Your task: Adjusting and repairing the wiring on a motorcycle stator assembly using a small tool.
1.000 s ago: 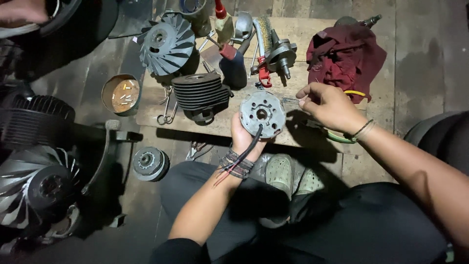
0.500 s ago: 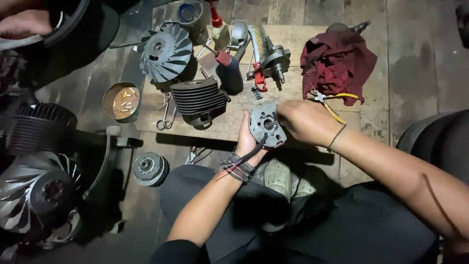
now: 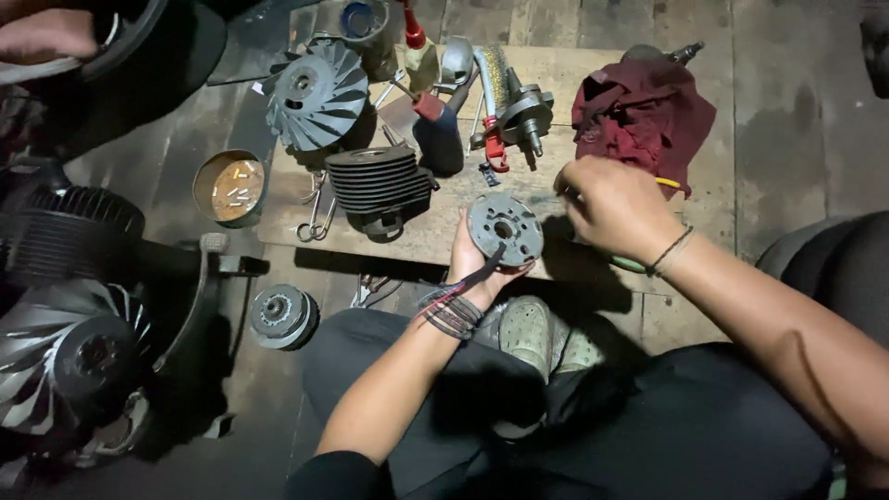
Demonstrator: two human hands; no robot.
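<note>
Left hand cradles the round stator plate face-up over the wooden board, wires trailing toward 7 o'clock. Right hand sits just at its 3 o'clock, fingers curled, contents unclear.

There is a single view, from a camera worn on the person's head. It faces steeply down over the lap and knees at a wooden board on the floor. It sits close: both forearms enter from the bottom edge and fill much of the lower frame. The board lies across the upper middle, and a finned fan wheel is near the top.
</note>
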